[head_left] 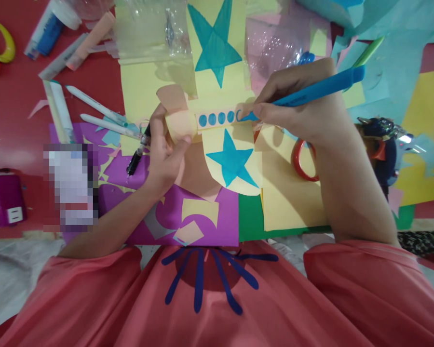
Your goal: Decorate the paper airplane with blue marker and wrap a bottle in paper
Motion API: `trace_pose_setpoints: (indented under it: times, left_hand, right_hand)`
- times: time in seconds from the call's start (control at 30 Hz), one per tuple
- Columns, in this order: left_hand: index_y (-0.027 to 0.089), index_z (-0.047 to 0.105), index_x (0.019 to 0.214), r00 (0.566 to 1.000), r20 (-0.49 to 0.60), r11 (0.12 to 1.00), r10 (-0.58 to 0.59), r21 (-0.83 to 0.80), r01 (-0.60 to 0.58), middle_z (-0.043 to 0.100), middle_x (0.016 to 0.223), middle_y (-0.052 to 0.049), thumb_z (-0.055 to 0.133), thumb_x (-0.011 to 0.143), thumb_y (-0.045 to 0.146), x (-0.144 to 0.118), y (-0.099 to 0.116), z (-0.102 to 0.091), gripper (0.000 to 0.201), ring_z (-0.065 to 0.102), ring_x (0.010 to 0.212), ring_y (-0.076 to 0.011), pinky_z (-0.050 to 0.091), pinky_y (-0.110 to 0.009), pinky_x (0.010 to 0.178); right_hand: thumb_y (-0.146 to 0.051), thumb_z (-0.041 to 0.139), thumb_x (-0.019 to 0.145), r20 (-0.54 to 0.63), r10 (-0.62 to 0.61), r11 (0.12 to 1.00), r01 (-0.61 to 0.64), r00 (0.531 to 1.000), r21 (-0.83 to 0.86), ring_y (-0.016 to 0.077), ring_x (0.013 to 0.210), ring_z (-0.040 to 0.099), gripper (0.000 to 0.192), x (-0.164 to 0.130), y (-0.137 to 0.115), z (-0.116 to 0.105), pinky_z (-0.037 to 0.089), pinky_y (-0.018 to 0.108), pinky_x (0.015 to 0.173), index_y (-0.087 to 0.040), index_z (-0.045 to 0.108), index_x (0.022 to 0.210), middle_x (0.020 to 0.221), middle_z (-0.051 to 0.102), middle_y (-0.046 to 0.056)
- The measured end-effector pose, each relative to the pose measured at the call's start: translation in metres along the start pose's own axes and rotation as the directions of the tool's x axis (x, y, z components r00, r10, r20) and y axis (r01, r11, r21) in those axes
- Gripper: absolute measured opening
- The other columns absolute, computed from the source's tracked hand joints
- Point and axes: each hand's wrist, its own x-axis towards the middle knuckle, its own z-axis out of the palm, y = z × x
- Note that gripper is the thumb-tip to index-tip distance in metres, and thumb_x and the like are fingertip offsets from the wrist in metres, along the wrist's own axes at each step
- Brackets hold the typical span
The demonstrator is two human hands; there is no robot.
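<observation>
Centrally in the scene, a narrow peach paper strip [217,118] lies across a pale yellow paper cut-out [235,149], its long axis running left to right. The person's right hand [304,108] is closed around a bright blue marker pen [318,89], whose barrel slants up and to the right while its tip touches the strip's right part. The left hand [166,149] sits at the strip's left end, fingers curled, pinching a curved peach paper flap [175,113] between thumb and fingers to hold it down. So the strip lies between the two hands, with the right hand nearer to the spot being coloured.

Counted along the strip: four filled blue dots [217,118], then a fifth only outlined at the pen tip. Two teal painted stars [213,43] show on the yellow paper, one far of the strip and one near of it.

Left of the left hand, a black pen [137,154] lies slanted on a purple paper sheet [202,217]; two white marker pens [97,103] lie farther left on the red table [18,115]. A red scissor handle [302,164] shows below the right wrist, on more yellow paper. A green sheet [249,219] lies near, beside the purple one.
</observation>
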Motion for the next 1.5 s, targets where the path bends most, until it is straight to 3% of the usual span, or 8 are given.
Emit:
trace_pose_setpoints:
  times: [0.1, 0.2, 0.33, 0.47, 0.6, 0.93, 1.13, 1.5]
  left_hand:
    - [0.034, 0.038, 0.141, 1.000, 0.030, 1.000, 0.005, 0.000, -0.005, 0.049, 0.138, -0.005, 0.068, 0.089, 0.037, -0.0001, -0.0004, -0.0006, 0.061, 0.048, 0.133, -0.0235, 0.043, -0.046, 0.112]
    - [0.033, 0.037, 0.141, 1.000, -0.003, 0.999, 0.011, -0.038, -0.011, 0.048, 0.138, -0.006, 0.070, 0.087, 0.043, -0.0015, -0.0041, 0.0007, 0.063, 0.048, 0.133, -0.0268, 0.041, -0.052, 0.113]
    - [0.031, 0.039, 0.138, 0.998, -0.042, 0.996, -0.051, -0.070, 0.048, 0.048, 0.135, -0.007, 0.073, 0.083, 0.048, -0.0031, -0.0065, 0.0021, 0.067, 0.050, 0.131, -0.0290, 0.033, -0.060, 0.116]
    - [0.033, 0.036, 0.141, 0.999, -0.011, 0.998, -0.046, -0.043, 0.046, 0.046, 0.138, -0.006, 0.070, 0.085, 0.046, -0.0033, -0.0064, 0.0014, 0.067, 0.047, 0.133, -0.0283, 0.035, -0.058, 0.115]
    - [0.033, 0.039, 0.137, 0.997, -0.042, 0.996, -0.061, -0.070, 0.057, 0.048, 0.137, -0.005, 0.074, 0.081, 0.047, -0.0027, -0.0074, 0.0017, 0.067, 0.049, 0.130, -0.0287, 0.036, -0.060, 0.114]
    - [0.040, 0.042, 0.137, 0.998, -0.044, 0.998, -0.044, -0.044, 0.042, 0.052, 0.134, -0.003, 0.073, 0.082, 0.044, -0.0032, -0.0058, 0.0009, 0.064, 0.050, 0.130, -0.0270, 0.041, -0.050, 0.114]
    - [0.037, 0.040, 0.140, 1.000, 0.003, 1.000, -0.013, 0.016, 0.013, 0.052, 0.137, -0.004, 0.068, 0.087, 0.035, -0.0009, -0.0005, -0.0004, 0.059, 0.052, 0.129, -0.0232, 0.046, -0.042, 0.110]
    - [0.039, 0.042, 0.137, 0.999, -0.029, 0.999, -0.028, -0.033, 0.027, 0.052, 0.135, -0.004, 0.072, 0.083, 0.043, -0.0015, -0.0055, 0.0011, 0.063, 0.050, 0.131, -0.0277, 0.042, -0.051, 0.113]
  right_hand:
    - [-0.008, 0.062, 0.071, -0.020, -0.037, 0.997, 0.035, 0.999, -0.071, 0.0047, 0.048, 0.043, 0.024, 0.0006, -0.0001, -0.0009, 0.028, 0.023, 0.045, -0.019, 0.056, 0.051, 0.051, 0.052, -0.005]
    - [-0.002, 0.060, 0.067, -0.057, -0.052, 0.995, 0.046, 0.997, -0.094, 0.0070, 0.049, 0.039, 0.027, 0.0012, 0.0012, -0.0012, 0.028, 0.027, 0.046, -0.023, 0.054, 0.051, 0.051, 0.050, -0.004]
    - [-0.011, 0.064, 0.073, -0.087, -0.071, 0.994, 0.063, 0.994, -0.089, 0.0097, 0.050, 0.044, 0.025, 0.0009, 0.0036, 0.0005, 0.030, 0.028, 0.046, -0.024, 0.055, 0.054, 0.052, 0.055, -0.003]
    - [-0.025, 0.067, 0.079, -0.061, -0.072, 0.996, 0.069, 0.996, -0.060, 0.0108, 0.052, 0.053, 0.023, -0.0005, 0.0029, 0.0017, 0.035, 0.027, 0.046, -0.024, 0.058, 0.058, 0.056, 0.060, -0.003]
    - [-0.025, 0.069, 0.080, -0.016, -0.046, 0.997, 0.045, 0.999, -0.058, 0.0137, 0.055, 0.059, 0.022, -0.0014, 0.0005, 0.0015, 0.038, 0.028, 0.047, -0.023, 0.059, 0.060, 0.058, 0.063, 0.000]
    - [-0.019, 0.068, 0.076, 0.007, -0.036, 0.995, 0.036, 0.999, -0.096, 0.0085, 0.052, 0.054, 0.021, -0.0021, -0.0006, -0.0007, 0.035, 0.023, 0.046, -0.019, 0.062, 0.056, 0.054, 0.058, -0.004]
    - [-0.016, 0.067, 0.075, -0.038, -0.040, 0.997, 0.037, 0.998, -0.074, 0.0028, 0.048, 0.044, 0.022, 0.0006, 0.0020, -0.0006, 0.029, 0.019, 0.046, -0.016, 0.060, 0.053, 0.050, 0.054, -0.007]
    - [-0.023, 0.070, 0.075, -0.101, -0.079, 0.997, 0.076, 0.992, -0.031, 0.0110, 0.049, 0.048, 0.024, -0.0002, 0.0028, 0.0029, 0.033, 0.029, 0.046, -0.024, 0.057, 0.055, 0.053, 0.058, -0.001]
